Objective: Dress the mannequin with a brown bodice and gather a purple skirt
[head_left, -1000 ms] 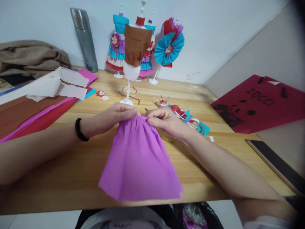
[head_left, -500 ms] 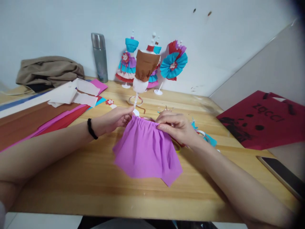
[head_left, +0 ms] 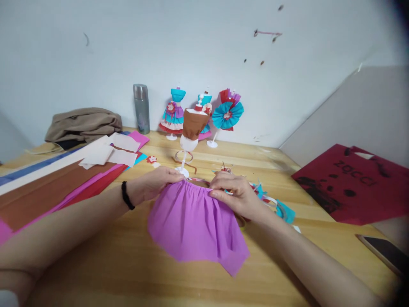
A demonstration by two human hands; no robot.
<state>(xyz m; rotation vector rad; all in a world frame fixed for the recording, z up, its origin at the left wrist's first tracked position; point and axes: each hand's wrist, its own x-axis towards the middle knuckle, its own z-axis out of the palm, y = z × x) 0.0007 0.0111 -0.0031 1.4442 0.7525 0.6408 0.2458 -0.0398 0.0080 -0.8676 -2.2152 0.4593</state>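
A gathered purple crepe-paper skirt point(head_left: 194, 226) hangs between my hands, pleated along its top edge and flaring out below. My left hand point(head_left: 159, 181) pinches the upper left corner of it. At the right end of the gathers, my right hand point(head_left: 234, 194) closes thumb and fingers on the same edge. Just behind the skirt stands a small white mannequin point(head_left: 189, 144) on a thin stand, dressed in a brown paper top point(head_left: 194, 125). Rings and scraps behind my right hand are partly hidden.
Behind are mannequins in colourful paper dresses point(head_left: 172, 113) and a flask point(head_left: 141, 108). At left lie brown cloth point(head_left: 84, 123) and coloured paper sheets point(head_left: 47, 187). A red bag point(head_left: 354, 183) and a phone point(head_left: 383, 251) are at right. Teal scraps point(head_left: 287, 212) lie near my right forearm.
The camera view has tilted up, so everything sits lower in the picture. Both hands keep hold of the purple skirt, whose left side now spreads slightly wider.
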